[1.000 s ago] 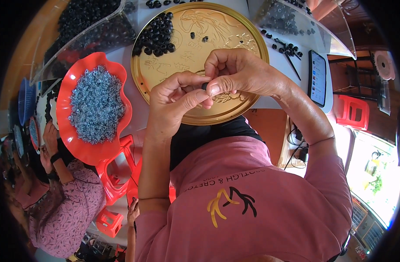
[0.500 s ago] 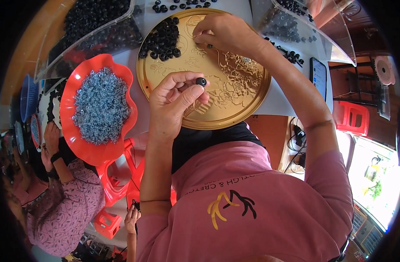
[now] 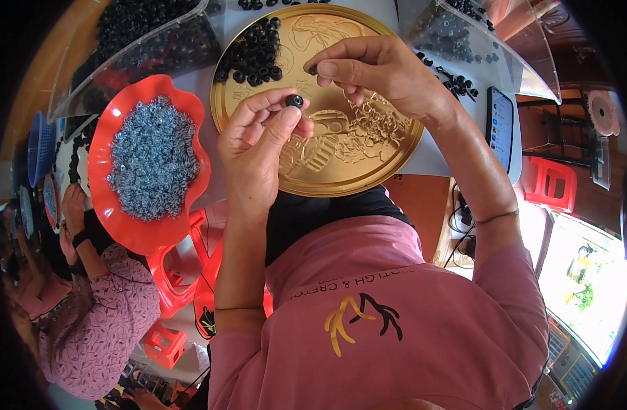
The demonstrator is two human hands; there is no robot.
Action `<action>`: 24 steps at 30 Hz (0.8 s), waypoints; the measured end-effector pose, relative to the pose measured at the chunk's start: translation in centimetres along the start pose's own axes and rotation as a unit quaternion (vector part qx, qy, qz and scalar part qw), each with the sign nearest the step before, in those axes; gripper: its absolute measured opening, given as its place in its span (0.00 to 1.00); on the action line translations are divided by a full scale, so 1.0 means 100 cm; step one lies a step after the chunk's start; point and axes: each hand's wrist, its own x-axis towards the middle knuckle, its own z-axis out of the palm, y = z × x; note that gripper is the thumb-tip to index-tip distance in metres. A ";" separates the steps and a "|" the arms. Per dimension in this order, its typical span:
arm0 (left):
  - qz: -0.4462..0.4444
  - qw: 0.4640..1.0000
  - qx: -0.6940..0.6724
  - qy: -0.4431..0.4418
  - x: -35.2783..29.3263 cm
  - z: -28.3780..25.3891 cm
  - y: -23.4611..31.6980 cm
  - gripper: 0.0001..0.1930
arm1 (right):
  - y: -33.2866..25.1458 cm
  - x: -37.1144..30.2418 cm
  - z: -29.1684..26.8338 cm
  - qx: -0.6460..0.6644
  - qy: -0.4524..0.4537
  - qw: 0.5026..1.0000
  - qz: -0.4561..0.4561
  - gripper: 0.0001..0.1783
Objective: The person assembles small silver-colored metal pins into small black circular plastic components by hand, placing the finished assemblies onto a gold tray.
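My left hand (image 3: 252,143) is over the near left of a round gold tray (image 3: 368,179), pinching a small black ring-like part (image 3: 294,101) between thumb and fingertips, its hole showing. Beyond it and to the right, my right hand (image 3: 389,75) is closed above the tray, a tiny dark piece (image 3: 313,70) at the tips of thumb and forefinger. That piece's exact kind is too small to make out. Similar black parts (image 3: 259,55) lie heaped on the tray's far left. The two hands are apart.
A red wavy-rimmed bowl (image 3: 103,154) of small clear bluish pieces (image 3: 156,157) stands left of the tray. Clear bins (image 3: 163,44) of black parts are at the far left and far right. A phone (image 3: 499,130) lies at right. Another person (image 3: 98,321) works at left.
My right hand has turned and drawn slightly nearer, with its thumb and forefinger now showing. My left hand, still pinching the black part, has shifted left and farther away.
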 end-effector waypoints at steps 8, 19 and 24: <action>0.021 0.998 0.059 0.006 -0.001 0.011 0.000 0.12 | -0.005 -0.026 0.016 0.077 0.037 0.996 -0.004 0.14; 0.001 0.993 0.116 0.032 -0.002 0.016 0.006 0.13 | -0.006 -0.031 0.036 -0.126 0.138 0.978 -0.088 0.09; -0.010 0.990 0.142 0.010 -0.001 0.012 0.004 0.14 | -0.004 -0.030 0.041 -0.215 0.165 0.950 -0.157 0.09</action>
